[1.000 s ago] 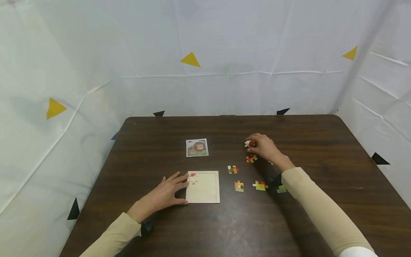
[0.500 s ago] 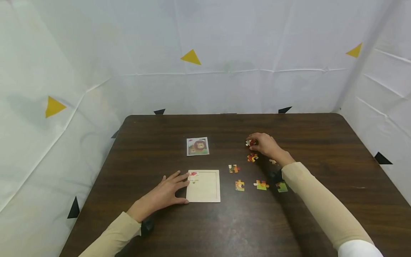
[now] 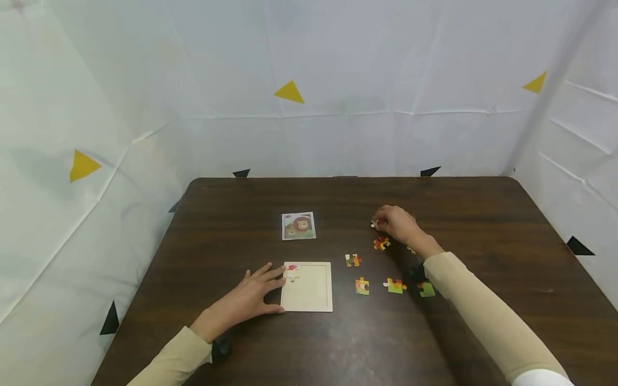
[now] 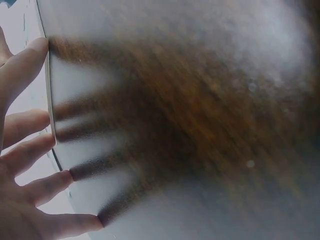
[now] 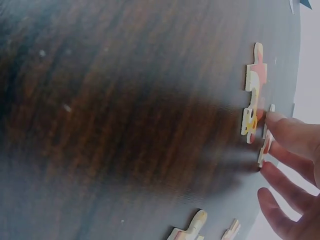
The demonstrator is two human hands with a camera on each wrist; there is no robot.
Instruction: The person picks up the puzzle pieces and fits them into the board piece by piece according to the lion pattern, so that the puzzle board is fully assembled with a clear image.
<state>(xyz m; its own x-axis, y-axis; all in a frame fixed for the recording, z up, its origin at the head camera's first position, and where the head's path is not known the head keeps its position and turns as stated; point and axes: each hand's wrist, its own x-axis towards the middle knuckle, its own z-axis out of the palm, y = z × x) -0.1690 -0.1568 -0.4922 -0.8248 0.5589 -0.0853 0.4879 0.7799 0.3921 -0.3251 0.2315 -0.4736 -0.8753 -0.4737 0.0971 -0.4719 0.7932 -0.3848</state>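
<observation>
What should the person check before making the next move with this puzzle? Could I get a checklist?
1. Tray steadied: ok, the left-hand grip touches its left edge.
2. Far piece held: ok, the right-hand grip pinches it.
3. That piece off the table: cannot tell.
4. Room in the tray: ok, only one piece, in its far left corner.
5. Lion picture in view: ok, uncovered.
6. Loose pieces fully visible: not ok, the right wrist partly hides one.

I find creased white sheeting (image 3: 347,64) behind a dark wood-grain worktop (image 3: 463,214), bearing yellow triangles (image 3: 289,93) and black triangles (image 3: 110,319); pale glare on the worktop's near part.
</observation>
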